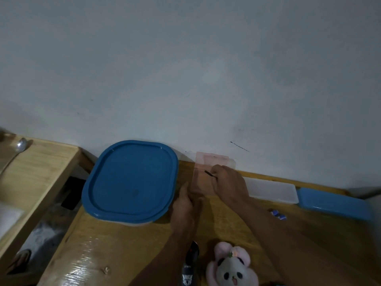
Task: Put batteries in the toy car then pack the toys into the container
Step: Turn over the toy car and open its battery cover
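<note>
Rear row on surface (123, 244), left to right: big container (129, 180), small box (206, 168) against wall, flat tray (272, 191), end box (334, 205). Batteries (278, 214) in front of tray. Toy car (190, 265) left of plush (231, 267), both at near edge. Left hand (185, 205) at small box's near-left corner. Right hand (228, 182) over it, thin tool (210, 174) in it. Spoon (20, 145) on separate surface (41, 162), far left.

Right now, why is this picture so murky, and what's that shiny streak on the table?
Head view: dim light, soft focus; the streak is glare on the table, near-left edge; the wide lens bends its edges; the thin dark tool pinched by the right hand is too blurred to identify.
</note>
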`<state>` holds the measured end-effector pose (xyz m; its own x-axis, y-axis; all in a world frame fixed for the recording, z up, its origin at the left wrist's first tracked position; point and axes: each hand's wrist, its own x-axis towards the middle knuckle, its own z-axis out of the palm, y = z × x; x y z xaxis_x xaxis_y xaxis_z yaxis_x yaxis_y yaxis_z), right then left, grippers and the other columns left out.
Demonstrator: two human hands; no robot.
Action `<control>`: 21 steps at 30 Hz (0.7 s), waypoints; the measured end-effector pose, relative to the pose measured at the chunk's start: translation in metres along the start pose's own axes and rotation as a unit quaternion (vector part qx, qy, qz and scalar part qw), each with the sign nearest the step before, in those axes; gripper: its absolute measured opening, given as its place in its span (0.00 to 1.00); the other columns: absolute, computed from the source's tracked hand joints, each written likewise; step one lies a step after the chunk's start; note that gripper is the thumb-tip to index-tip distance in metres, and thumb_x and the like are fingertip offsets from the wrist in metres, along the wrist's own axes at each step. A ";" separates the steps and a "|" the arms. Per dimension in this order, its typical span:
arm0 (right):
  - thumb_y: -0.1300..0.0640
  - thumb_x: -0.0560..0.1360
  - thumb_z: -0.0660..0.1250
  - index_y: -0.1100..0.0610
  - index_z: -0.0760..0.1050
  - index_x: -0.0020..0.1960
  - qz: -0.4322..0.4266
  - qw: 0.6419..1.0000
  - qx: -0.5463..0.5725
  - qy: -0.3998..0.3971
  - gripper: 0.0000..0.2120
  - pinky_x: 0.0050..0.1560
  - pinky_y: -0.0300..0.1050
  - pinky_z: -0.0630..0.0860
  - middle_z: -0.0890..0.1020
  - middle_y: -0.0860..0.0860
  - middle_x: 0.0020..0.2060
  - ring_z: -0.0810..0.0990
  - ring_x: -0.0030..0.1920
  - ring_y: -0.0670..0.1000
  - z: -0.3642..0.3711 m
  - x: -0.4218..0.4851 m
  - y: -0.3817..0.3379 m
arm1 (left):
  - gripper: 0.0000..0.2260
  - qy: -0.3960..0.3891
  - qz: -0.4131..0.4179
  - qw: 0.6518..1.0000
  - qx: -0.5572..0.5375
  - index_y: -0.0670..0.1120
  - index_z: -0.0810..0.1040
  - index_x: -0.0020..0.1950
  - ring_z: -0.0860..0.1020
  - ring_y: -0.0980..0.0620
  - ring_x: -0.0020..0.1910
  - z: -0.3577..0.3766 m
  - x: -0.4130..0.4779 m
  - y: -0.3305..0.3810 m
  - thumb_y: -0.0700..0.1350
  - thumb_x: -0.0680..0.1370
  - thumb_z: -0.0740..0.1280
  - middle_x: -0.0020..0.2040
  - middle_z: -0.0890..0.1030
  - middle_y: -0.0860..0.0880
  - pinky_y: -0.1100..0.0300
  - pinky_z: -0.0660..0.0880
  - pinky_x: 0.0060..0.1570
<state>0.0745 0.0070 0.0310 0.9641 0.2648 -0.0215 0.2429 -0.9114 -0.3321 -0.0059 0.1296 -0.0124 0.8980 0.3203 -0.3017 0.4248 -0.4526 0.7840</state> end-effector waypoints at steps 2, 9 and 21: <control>0.60 0.75 0.66 0.55 0.77 0.61 -0.007 1.000 0.001 -0.008 0.15 0.47 0.47 0.77 0.80 0.53 0.53 0.79 0.51 0.55 -0.011 -0.010 0.005 | 0.16 0.009 0.033 0.996 0.086 0.48 0.70 0.67 0.78 0.47 0.56 -0.004 -0.012 0.006 0.51 0.80 0.63 0.60 0.79 0.47 0.52 0.76 0.55; 0.61 0.75 0.63 0.56 0.78 0.55 -0.014 1.000 0.005 0.008 0.10 0.43 0.45 0.71 0.78 0.53 0.48 0.77 0.49 0.55 -0.050 -0.064 0.026 | 0.15 0.027 0.225 0.930 0.289 0.46 0.76 0.62 0.77 0.43 0.58 -0.007 -0.064 0.035 0.52 0.78 0.65 0.61 0.76 0.43 0.53 0.75 0.53; 0.55 0.77 0.62 0.55 0.78 0.52 0.085 0.994 -0.053 0.049 0.08 0.41 0.45 0.70 0.81 0.54 0.47 0.79 0.47 0.56 -0.098 -0.210 0.063 | 0.18 -0.031 0.370 0.861 0.348 0.48 0.72 0.68 0.71 0.46 0.66 0.005 -0.157 0.066 0.55 0.82 0.58 0.69 0.71 0.45 0.52 0.69 0.66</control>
<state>-0.1018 -0.1368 0.1071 0.9968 0.0762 0.0238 0.0796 -0.9698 -0.2305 -0.1188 0.0456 0.0839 0.9477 -0.3045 0.0955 -0.3191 -0.9095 0.2664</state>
